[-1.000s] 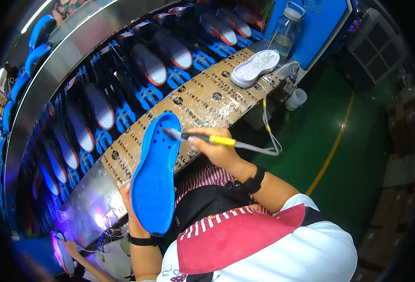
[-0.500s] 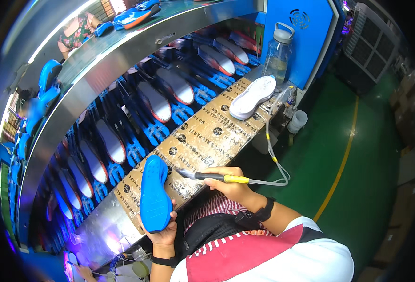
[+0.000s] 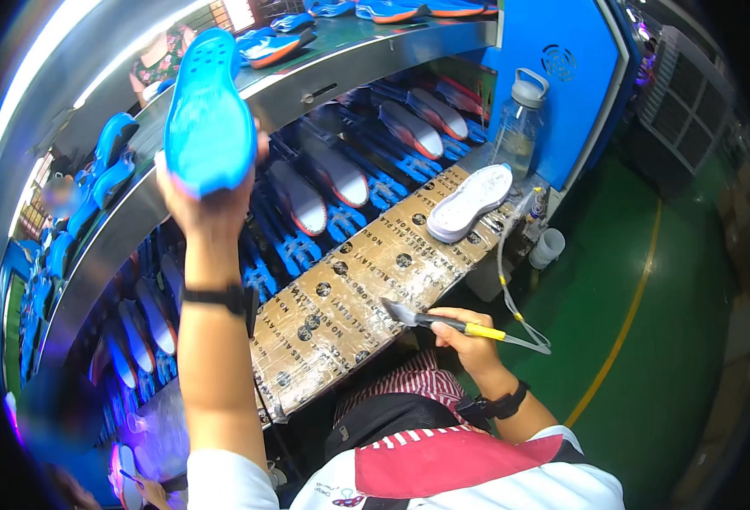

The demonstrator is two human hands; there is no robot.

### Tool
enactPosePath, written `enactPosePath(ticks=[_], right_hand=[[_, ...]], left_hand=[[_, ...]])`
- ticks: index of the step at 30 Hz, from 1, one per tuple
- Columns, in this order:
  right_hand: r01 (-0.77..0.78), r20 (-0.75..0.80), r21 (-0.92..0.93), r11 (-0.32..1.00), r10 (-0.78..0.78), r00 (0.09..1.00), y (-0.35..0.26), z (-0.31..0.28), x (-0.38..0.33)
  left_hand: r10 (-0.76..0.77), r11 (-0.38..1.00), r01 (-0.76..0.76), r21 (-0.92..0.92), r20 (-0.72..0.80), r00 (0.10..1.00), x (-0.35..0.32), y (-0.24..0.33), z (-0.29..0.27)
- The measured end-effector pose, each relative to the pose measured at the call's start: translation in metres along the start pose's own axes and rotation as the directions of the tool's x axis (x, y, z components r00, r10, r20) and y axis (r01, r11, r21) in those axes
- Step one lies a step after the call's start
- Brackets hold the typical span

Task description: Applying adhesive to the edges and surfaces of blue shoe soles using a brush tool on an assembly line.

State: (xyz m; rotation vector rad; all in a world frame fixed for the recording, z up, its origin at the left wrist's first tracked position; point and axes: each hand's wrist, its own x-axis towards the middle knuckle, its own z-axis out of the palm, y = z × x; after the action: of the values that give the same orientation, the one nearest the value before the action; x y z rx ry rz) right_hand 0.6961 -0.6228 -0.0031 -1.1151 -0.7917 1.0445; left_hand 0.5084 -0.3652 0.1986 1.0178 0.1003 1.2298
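Observation:
My left hand (image 3: pixel 205 212) is raised at the end of a stretched arm, gripping a blue shoe sole (image 3: pixel 211 127) by its lower end. The sole stands toe-up in front of the upper conveyor (image 3: pixel 286 102); its glossy broad face with small round dents shows. Fingers behind it are mostly hidden. Lower right, my right hand (image 3: pixel 470 347) is closed around a brush (image 3: pixel 434 321) with a black and yellow handle and a thin clear tube. The bristles point left over the cardboard-covered bench (image 3: pixel 341 297). A white shoe sole (image 3: pixel 468 206) lies at the bench's far end.
Behind the bench, several grey-and-white shoe uppers (image 3: pixel 298 200) stand in a rack. Blue soles (image 3: pixel 277 47) lie along the upper conveyor. A clear bottle (image 3: pixel 519 123) and a white cup (image 3: pixel 548 248) are right of it. Another person (image 3: pixel 167 55) is across the conveyor.
My left hand has lifted the blue sole from above the bench up and away to the upper conveyor. My right hand, with the brush, has shifted slightly right and down.

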Motion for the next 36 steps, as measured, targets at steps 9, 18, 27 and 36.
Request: enactPosePath(ticks=[9,18,27,36], right_hand=[[0.0,-0.133,-0.044,0.999,-0.006,0.991,0.003,-0.023,-0.009],[-0.016,-0.135,0.007,1.0,0.017,0.991,-0.002,-0.031,-0.014],[-0.009,-0.178,-0.071,0.997,-0.004,0.984,-0.002,-0.023,-0.007],[-0.081,-0.206,-0.115,0.99,0.056,0.977,0.003,-0.018,0.001]], left_hand=[[0.192,0.789,0.159,0.593,-0.485,0.853,0.044,0.0,-0.041],[0.563,-0.774,0.324,0.544,0.359,0.744,0.022,0.136,-0.11],[0.304,-0.905,0.179,0.386,0.292,0.907,0.04,0.171,-0.105],[0.333,-0.861,0.255,0.44,0.11,0.936,0.036,0.214,-0.123]])
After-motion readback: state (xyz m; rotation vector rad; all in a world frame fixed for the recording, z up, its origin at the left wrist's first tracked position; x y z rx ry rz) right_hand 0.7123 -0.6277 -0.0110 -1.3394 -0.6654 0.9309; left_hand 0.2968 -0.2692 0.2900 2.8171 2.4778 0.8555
